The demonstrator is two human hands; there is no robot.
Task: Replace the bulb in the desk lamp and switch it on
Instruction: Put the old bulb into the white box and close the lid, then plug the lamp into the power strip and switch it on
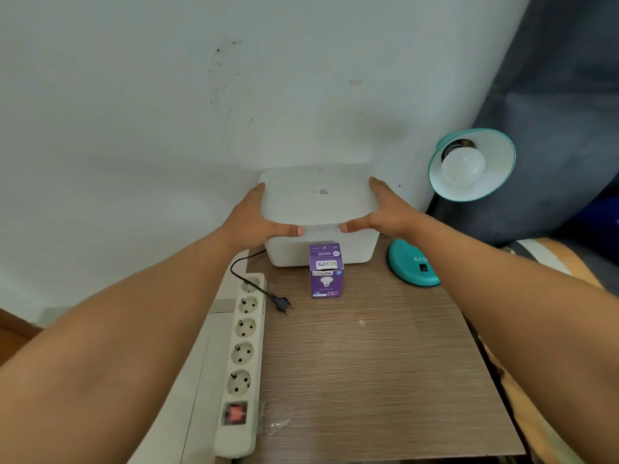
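A teal desk lamp (472, 165) stands at the table's far right, its shade tilted toward me with a white bulb (463, 165) screwed in; its round base (407, 264) carries a black switch. A purple bulb carton (326, 271) stands upright mid-table. Behind it sits a white lidded plastic box (318, 195). My left hand (259, 219) grips the lid's left edge and my right hand (378, 212) grips its right edge, thumbs on the front rim. The lamp's black plug (283, 303) lies loose on the table, out of any socket.
A white power strip (243, 356) with several sockets and a lit red switch runs along the wooden table's (368, 363) left edge. A white wall is behind. Dark blue fabric (552, 112) hangs at the right, close to the lamp.
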